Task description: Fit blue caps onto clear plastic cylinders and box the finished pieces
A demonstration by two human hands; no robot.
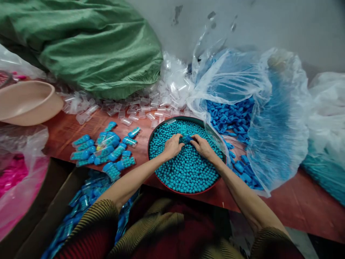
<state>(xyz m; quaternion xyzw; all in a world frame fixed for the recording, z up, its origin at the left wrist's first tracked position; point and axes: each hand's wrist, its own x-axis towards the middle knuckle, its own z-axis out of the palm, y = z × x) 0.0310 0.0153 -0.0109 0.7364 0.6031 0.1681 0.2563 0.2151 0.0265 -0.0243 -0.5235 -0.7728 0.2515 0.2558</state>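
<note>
A round basin (150, 138) full of small teal balls (185, 169) sits in front of me, and both hands are over it. My left hand (172, 147) is closed, fingers pinched around a small clear plastic tube (184, 139) that is hard to tell from the balls behind it. My right hand (203, 146) is closed at the tube's right end on a blue cap (189, 138). Fingers partly hide both pieces, and I cannot tell whether the cap is fully seated. Left of the basin lie several capped tubes filled with teal balls (118, 152).
Loose clear tubes (151, 116) are scattered behind the basin. An open plastic bag (280, 118) spills blue caps (229, 117) at right. A green sack (107, 54) and beige basin (29, 102) stand back left. Filled tubes (81, 205) lie below the red table's (296, 201) edge.
</note>
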